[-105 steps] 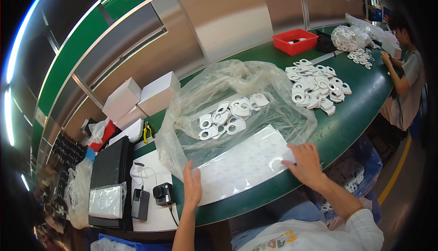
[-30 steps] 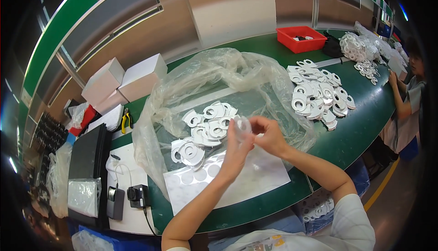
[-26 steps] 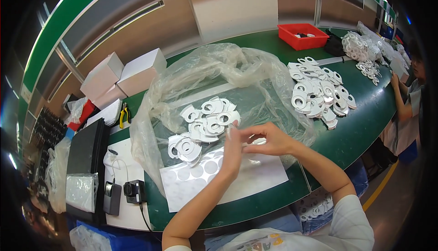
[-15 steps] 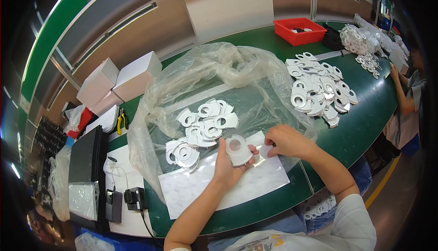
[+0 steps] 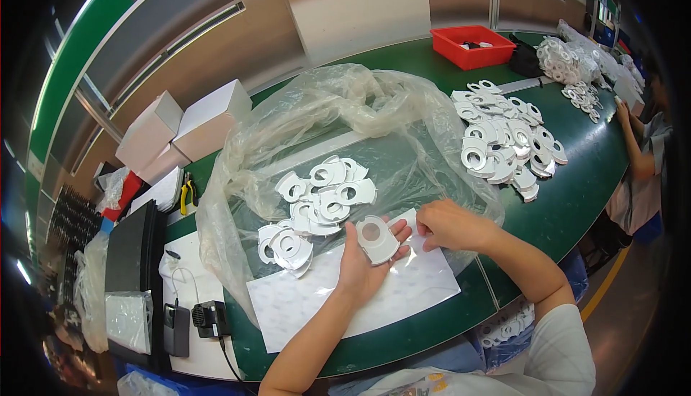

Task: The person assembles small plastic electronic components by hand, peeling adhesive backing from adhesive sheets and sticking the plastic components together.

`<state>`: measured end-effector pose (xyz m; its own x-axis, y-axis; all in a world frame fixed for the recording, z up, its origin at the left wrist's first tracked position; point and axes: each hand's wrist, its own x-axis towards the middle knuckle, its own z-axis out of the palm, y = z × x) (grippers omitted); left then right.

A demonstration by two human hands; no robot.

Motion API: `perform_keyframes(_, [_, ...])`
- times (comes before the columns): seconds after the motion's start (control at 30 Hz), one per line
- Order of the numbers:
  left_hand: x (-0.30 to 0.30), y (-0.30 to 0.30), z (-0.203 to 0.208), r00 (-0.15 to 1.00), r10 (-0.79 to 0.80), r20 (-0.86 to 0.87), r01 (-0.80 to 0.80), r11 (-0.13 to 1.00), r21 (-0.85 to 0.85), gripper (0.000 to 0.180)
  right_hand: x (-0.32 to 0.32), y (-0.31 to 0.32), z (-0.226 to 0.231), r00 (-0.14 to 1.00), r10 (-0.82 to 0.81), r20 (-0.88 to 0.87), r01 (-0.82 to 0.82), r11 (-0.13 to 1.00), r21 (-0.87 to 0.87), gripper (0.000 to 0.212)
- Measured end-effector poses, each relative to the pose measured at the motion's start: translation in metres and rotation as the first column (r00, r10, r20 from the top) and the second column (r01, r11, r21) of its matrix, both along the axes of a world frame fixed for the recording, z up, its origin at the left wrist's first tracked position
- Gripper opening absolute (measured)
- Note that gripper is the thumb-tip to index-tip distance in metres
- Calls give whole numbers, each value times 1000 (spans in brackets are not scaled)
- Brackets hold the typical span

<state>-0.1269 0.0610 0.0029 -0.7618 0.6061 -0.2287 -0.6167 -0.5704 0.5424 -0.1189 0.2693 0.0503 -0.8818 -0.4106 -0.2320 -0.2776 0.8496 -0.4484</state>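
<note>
My left hand (image 5: pixel 361 270) is palm up, with its thumb along one edge of a white plastic part (image 5: pixel 384 250) that has a round opening. The part lies across the palm and fingers, above a glossy white sheet (image 5: pixel 309 302). Close to the sheet's far right corner, my right hand (image 5: pixel 455 225) has thumb and fingertips drawn together; whatever is between them, if anything, is too small to make out. Beyond my left hand, a loose pile of similar white parts (image 5: pixel 328 198) lies on a clear plastic bag (image 5: pixel 248 173) spread over the green table.
A larger heap of white parts (image 5: pixel 504 137) lies to the right. Farther back stands a red bin (image 5: pixel 471 47). White boxes (image 5: pixel 211 119), yellow-handled pliers (image 5: pixel 188 193) and a black device (image 5: pixel 211 318) with a cord are at left. Another person (image 5: pixel 640 151) sits at the far right.
My left hand has opened its fingers out further beneath the white part, which has turned slightly. The right hand stays almost in place, still pinched near the sheet's corner.
</note>
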Motion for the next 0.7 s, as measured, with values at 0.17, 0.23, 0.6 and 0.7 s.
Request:
perform_keyframes(0.17, [-2,-1,-1,1000,10,14,-10,1000,7,69,29,-15,-16,846,69,-528,-25,996,90,12])
perform_keyframes(0.23, [-3,-1,-2,1000,10,11,-10,1000,7,69,45,-32,-9,844,147,-516,-47,978,202,10])
perform_keyframes(0.6, [-1,-4,2,1000,-3,11,4,998,-60,72,51,-39,38,942,193,-275,-334,625,-705,17])
perform_keyframes(0.7, [3,-4,2,1000,6,17,-3,986,-164,74,25,-36,7,952,-306,4,62,178,-982,19])
